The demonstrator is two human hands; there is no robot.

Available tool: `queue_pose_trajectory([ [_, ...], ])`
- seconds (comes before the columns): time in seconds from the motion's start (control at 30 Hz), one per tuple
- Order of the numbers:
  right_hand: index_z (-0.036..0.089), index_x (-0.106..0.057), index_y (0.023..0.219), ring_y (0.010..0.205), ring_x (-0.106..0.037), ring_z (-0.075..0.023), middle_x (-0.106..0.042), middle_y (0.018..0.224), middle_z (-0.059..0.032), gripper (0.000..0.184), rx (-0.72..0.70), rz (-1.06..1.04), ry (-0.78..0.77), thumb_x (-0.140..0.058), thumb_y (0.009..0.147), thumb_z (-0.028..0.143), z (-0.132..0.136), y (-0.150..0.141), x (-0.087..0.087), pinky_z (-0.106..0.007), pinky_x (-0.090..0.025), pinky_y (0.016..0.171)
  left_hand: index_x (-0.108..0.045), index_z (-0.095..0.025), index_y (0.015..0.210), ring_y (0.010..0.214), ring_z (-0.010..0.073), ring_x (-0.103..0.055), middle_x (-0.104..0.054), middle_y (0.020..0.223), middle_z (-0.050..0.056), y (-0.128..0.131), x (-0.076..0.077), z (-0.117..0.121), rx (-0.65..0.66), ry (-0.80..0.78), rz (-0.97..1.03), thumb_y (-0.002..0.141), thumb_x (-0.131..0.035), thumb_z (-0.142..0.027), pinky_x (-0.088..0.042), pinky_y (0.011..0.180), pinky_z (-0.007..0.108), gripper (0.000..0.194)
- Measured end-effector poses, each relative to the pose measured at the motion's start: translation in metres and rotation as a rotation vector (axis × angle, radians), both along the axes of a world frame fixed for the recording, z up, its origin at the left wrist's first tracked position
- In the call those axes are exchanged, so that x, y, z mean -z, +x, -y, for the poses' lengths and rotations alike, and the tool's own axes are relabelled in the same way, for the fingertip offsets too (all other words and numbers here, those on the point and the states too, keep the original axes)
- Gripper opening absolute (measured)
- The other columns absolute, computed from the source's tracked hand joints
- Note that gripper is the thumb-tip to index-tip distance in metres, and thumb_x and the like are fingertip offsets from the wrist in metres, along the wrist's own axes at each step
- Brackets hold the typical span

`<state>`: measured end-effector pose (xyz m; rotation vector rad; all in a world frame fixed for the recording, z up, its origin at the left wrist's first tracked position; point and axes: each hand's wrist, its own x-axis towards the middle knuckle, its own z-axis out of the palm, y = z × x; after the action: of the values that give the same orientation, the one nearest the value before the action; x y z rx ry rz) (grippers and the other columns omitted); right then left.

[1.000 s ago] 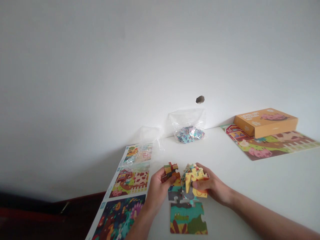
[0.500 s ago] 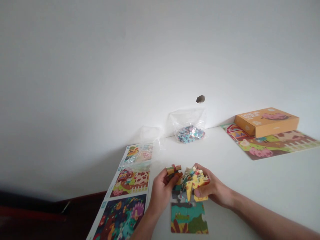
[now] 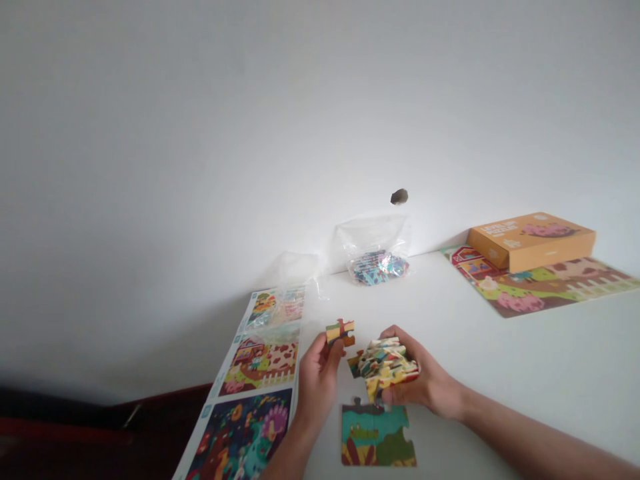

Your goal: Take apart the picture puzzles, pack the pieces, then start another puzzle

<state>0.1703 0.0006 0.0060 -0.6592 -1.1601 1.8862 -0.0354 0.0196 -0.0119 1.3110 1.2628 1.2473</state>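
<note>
My left hand pinches a small jigsaw piece in yellow, green and red between its fingertips. My right hand grips a loose stack of colourful jigsaw pieces against its palm. Just below both hands, a joined section of jigsaw in teal, green and orange lies flat on the white table. Neither hand touches it, though the stack hangs close above its top edge. The hands stand a little apart.
A long printed sheet of puzzle pictures runs along the table's left edge. At the back sit a clear bag of pieces and an orange box, which rests on a finished farm puzzle. A white wall rises behind.
My left hand has drawn back to the left and up with its piece, separating from the right hand. The stack in my right hand now sits higher above the joined section.
</note>
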Motion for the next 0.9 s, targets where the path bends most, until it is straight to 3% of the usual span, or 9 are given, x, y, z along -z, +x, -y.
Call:
queue_pose_trajectory([
  [0.17, 0.023, -0.040, 0.109, 0.082, -0.059, -0.0152, -0.059, 0.096, -0.0006, 0.055, 0.082, 0.108, 0.151, -0.078, 0.070, 0.018, 0.003, -0.001, -0.003, -0.027, -0.048, 0.070, -0.065, -0.016, 0.104, 0.097, 0.0238, -0.062, -0.068, 0.102, 0.010, -0.001, 0.002, 0.001, 0.233, 0.069, -0.230, 0.091, -0.052, -0.024, -0.048, 0.087, 0.032, 0.020],
  [0.23, 0.024, -0.037, 0.118, 0.088, -0.060, -0.0174, -0.058, 0.103, -0.0023, 0.063, 0.119, 0.179, 0.178, -0.076, 0.070, 0.015, 0.001, -0.001, 0.000, -0.029, -0.050, 0.074, -0.065, -0.017, 0.099, 0.094, 0.0233, -0.060, -0.066, 0.098, 0.009, 0.000, 0.002, 0.004, 0.278, 0.112, -0.351, 0.087, -0.050, -0.013, -0.047, 0.086, 0.031, 0.019],
  [0.33, 0.025, -0.034, 0.129, 0.098, -0.061, -0.0217, -0.058, 0.114, -0.0056, 0.078, 0.125, 0.288, 0.216, -0.077, 0.065, 0.012, -0.003, 0.000, 0.005, -0.035, -0.051, 0.084, -0.063, -0.018, 0.103, 0.100, 0.0236, -0.057, -0.062, 0.102, 0.007, 0.001, 0.001, 0.008, 0.335, 0.158, -0.423, 0.072, -0.045, 0.003, -0.045, 0.089, 0.032, 0.041],
  [0.4, 0.023, -0.040, 0.126, 0.098, -0.062, -0.0227, -0.061, 0.112, -0.0051, 0.075, 0.103, 0.361, 0.253, -0.078, 0.063, 0.012, -0.005, 0.001, 0.006, -0.036, -0.051, 0.086, -0.062, -0.019, 0.107, 0.103, 0.0235, -0.055, -0.061, 0.105, 0.007, 0.002, 0.000, 0.009, 0.368, 0.168, -0.435, 0.063, -0.042, 0.007, -0.044, 0.092, 0.032, 0.055],
  [0.5, 0.022, -0.049, 0.118, 0.093, -0.063, -0.0223, -0.065, 0.105, -0.0032, 0.064, 0.094, 0.419, 0.311, -0.078, 0.062, 0.013, -0.006, 0.000, 0.005, -0.034, -0.052, 0.084, -0.061, -0.019, 0.104, 0.100, 0.0232, -0.055, -0.060, 0.101, 0.007, 0.003, 0.001, 0.010, 0.368, 0.188, -0.468, 0.057, -0.039, 0.007, -0.046, 0.089, 0.032, 0.059],
  [0.63, 0.022, -0.052, 0.114, 0.089, -0.064, -0.0214, -0.067, 0.104, -0.0030, 0.060, 0.105, 0.409, 0.310, -0.079, 0.062, 0.014, -0.003, -0.003, 0.000, -0.032, -0.053, 0.080, -0.060, -0.019, 0.104, 0.101, 0.0234, -0.056, -0.061, 0.104, 0.008, -0.002, 0.001, 0.005, 0.260, 0.278, -0.534, 0.060, -0.039, 0.005, -0.047, 0.088, 0.034, 0.054],
  [0.8, 0.020, -0.051, 0.112, 0.088, -0.065, -0.0206, -0.068, 0.103, -0.0045, 0.055, 0.173, 0.288, 0.158, -0.081, 0.067, 0.022, -0.006, -0.003, 0.000, -0.034, -0.054, 0.078, -0.057, -0.017, 0.122, 0.114, 0.0298, -0.051, -0.056, 0.121, 0.014, -0.025, 0.005, -0.012, -0.202, 0.429, -0.895, 0.082, -0.049, -0.010, -0.040, 0.100, 0.047, 0.042],
  [0.9, 0.020, -0.051, 0.110, 0.088, -0.065, -0.0226, -0.069, 0.101, -0.0054, 0.055, 0.309, 0.242, 0.054, -0.083, 0.066, 0.029, -0.012, -0.001, 0.005, -0.036, -0.055, 0.078, -0.053, -0.017, 0.133, 0.114, 0.0344, -0.050, -0.051, 0.132, 0.018, -0.039, 0.014, -0.021, -0.301, 0.343, -1.107, 0.083, -0.060, -0.025, -0.039, 0.098, 0.052, 0.051],
])
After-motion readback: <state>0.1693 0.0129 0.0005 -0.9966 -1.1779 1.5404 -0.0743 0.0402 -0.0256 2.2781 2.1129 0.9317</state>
